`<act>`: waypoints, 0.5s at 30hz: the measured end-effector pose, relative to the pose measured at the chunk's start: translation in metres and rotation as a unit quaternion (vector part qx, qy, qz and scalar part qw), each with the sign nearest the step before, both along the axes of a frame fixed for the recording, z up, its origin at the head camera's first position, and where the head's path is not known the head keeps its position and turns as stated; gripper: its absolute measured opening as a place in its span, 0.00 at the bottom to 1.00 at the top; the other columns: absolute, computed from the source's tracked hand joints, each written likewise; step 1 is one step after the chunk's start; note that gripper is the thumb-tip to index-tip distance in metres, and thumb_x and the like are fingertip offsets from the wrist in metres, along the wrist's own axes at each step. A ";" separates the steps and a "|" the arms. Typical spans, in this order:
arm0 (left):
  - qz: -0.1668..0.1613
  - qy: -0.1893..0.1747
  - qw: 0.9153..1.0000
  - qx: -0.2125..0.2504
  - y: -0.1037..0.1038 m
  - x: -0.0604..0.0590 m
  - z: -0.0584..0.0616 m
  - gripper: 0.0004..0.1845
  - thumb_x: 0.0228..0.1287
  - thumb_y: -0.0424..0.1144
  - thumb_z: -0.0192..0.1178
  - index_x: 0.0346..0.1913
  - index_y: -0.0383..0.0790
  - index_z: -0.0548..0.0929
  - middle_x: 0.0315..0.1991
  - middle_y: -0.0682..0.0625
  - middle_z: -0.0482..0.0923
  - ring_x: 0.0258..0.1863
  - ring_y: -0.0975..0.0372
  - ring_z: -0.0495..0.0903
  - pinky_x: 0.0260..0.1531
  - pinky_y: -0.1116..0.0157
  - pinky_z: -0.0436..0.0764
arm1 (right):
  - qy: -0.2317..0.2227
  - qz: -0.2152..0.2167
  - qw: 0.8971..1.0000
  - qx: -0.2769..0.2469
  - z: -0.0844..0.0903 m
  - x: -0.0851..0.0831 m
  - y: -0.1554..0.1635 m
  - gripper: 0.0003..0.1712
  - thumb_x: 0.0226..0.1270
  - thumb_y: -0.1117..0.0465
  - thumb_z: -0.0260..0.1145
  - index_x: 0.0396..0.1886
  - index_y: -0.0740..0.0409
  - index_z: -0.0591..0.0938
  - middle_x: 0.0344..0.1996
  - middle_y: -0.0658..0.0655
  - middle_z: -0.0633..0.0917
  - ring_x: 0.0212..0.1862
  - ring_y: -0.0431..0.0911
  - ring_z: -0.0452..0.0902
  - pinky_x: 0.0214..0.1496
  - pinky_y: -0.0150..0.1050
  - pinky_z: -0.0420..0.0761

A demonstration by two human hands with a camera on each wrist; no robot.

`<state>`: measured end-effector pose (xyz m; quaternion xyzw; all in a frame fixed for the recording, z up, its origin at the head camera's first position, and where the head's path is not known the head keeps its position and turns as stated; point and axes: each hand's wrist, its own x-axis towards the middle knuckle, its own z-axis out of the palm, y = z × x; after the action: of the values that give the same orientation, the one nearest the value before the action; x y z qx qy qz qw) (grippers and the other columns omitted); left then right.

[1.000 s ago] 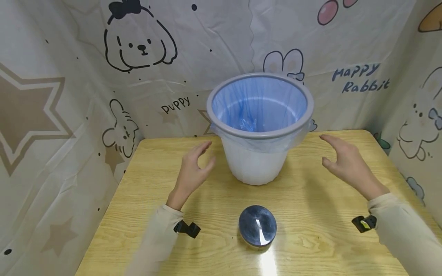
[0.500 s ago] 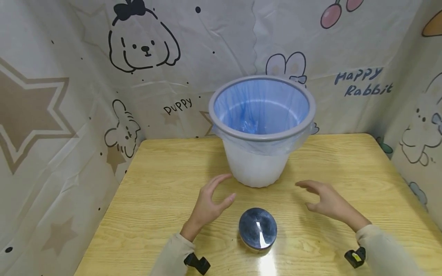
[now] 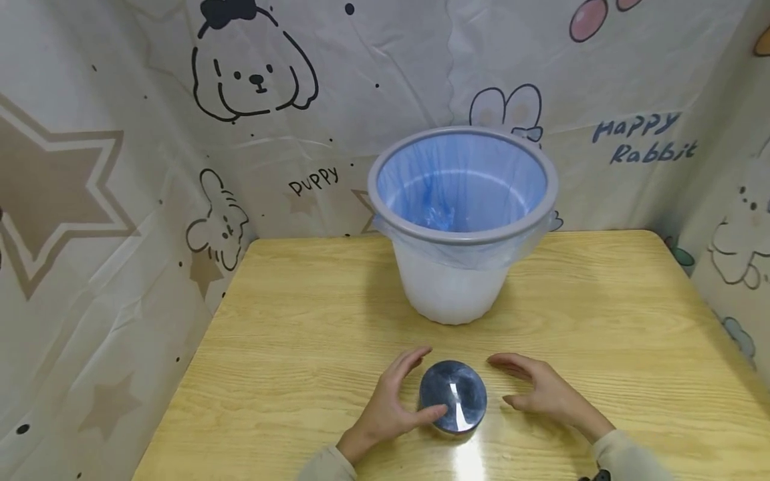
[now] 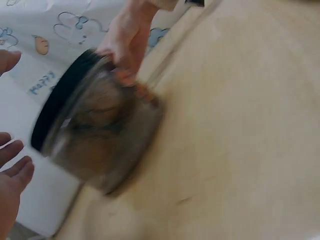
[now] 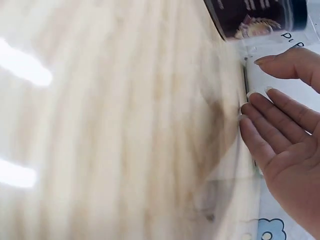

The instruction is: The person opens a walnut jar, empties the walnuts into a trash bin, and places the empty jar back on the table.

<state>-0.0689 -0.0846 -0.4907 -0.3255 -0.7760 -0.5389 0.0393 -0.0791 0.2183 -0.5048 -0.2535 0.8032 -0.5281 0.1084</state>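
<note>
The left hand (image 3: 391,404) has its fingers and thumb apart, the thumb passing over the edge of a dark-lidded jar (image 3: 456,393); whether it touches is unclear. The jar stands on the worktop (image 3: 289,334) between both hands. The right hand (image 3: 544,389) is beside it, thumb and fingers apart. Farther back stands a white bin (image 3: 451,287) with a blue liner (image 3: 463,190), before a printed cloth (image 3: 373,113).
</note>
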 end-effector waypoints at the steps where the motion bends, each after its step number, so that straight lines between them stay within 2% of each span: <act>1: -0.003 0.000 1.000 -0.006 0.002 0.002 -0.002 0.42 0.53 0.49 0.72 0.70 0.43 0.64 0.64 0.48 0.69 0.63 0.51 0.70 0.60 0.54 0.72 | -0.003 0.005 1.000 -0.006 -0.002 0.002 -0.003 0.35 0.55 0.67 0.72 0.63 0.70 0.71 0.58 0.69 0.76 0.61 0.36 0.70 0.61 0.25 0.68; 5: -0.008 0.011 1.000 -0.025 0.009 0.011 -0.012 0.49 0.47 0.48 0.76 0.71 0.43 0.62 0.65 0.45 0.68 0.63 0.53 0.70 0.60 0.53 0.73 | -0.020 0.031 0.999 -0.040 -0.007 0.010 -0.013 0.38 0.56 0.69 0.70 0.66 0.69 0.68 0.62 0.70 0.72 0.64 0.37 0.67 0.63 0.25 0.66; 8: -0.003 0.025 0.999 -0.023 0.013 0.013 -0.018 0.54 0.39 0.45 0.80 0.71 0.40 0.62 0.65 0.43 0.67 0.63 0.52 0.69 0.60 0.54 0.72 | -0.029 0.037 0.998 -0.052 -0.010 0.015 -0.021 0.40 0.55 0.69 0.71 0.69 0.63 0.67 0.65 0.66 0.71 0.65 0.36 0.66 0.64 0.28 0.66; 12: 0.003 0.034 0.999 -0.024 0.017 0.014 -0.020 0.58 0.33 0.43 0.83 0.71 0.39 0.61 0.67 0.43 0.65 0.64 0.51 0.68 0.61 0.54 0.71 | 0.014 0.021 0.999 -0.029 -0.012 0.019 -0.032 0.43 0.51 0.67 0.75 0.69 0.56 0.68 0.63 0.59 0.74 0.63 0.39 0.69 0.64 0.33 0.68; 15: 0.009 0.032 0.999 -0.028 0.020 0.015 -0.020 0.58 0.35 0.42 0.82 0.72 0.41 0.60 0.68 0.44 0.63 0.65 0.52 0.67 0.62 0.54 0.71 | 0.060 0.010 0.998 0.002 -0.015 0.021 -0.038 0.46 0.45 0.66 0.77 0.68 0.52 0.69 0.61 0.54 0.76 0.62 0.42 0.71 0.64 0.37 0.69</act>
<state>-0.0539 -0.0646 -0.5110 -0.3370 -0.7919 -0.5058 0.0600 -0.0582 0.1801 -0.5201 -0.2926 0.8065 -0.5094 0.0658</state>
